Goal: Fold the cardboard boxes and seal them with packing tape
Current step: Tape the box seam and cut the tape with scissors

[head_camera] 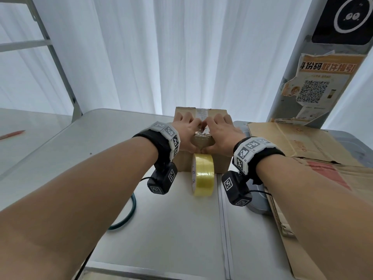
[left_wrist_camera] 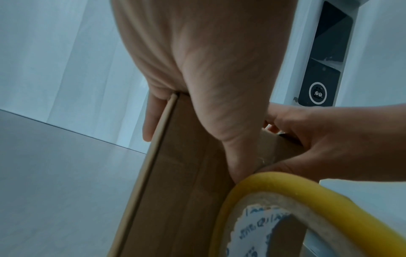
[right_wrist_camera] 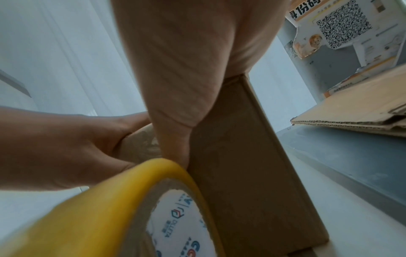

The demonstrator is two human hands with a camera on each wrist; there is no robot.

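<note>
A small cardboard box (head_camera: pixel 222 163) stands on the white table (head_camera: pixel 161 229). My left hand (head_camera: pixel 186 134) and right hand (head_camera: pixel 222 136) lie on its top, fingers spread. The index fingers meet over crinkled clear tape at the middle. Both thumbs press down the front face on a tape strip (left_wrist_camera: pixel 266 149). A yellow tape roll (head_camera: pixel 203 174) stands on edge against the box front, just under the thumbs. In the left wrist view my left hand (left_wrist_camera: pixel 208 87) covers the box (left_wrist_camera: pixel 175 191) edge above the roll (left_wrist_camera: pixel 274 182). The right wrist view shows my right hand (right_wrist_camera: pixel 180 69), the box (right_wrist_camera: pixel 241 173) and the roll (right_wrist_camera: pixel 110 200).
Flattened cardboard sheets (head_camera: pixel 302 142) are piled to the right over a grey lidded bin (head_camera: pixel 353 142). Behind them rises a pillar with a torn QR poster (head_camera: pixel 314 87). A green cable (head_camera: pixel 129 215) loops near my left forearm. A red pen (head_camera: pixel 12 134) lies far left.
</note>
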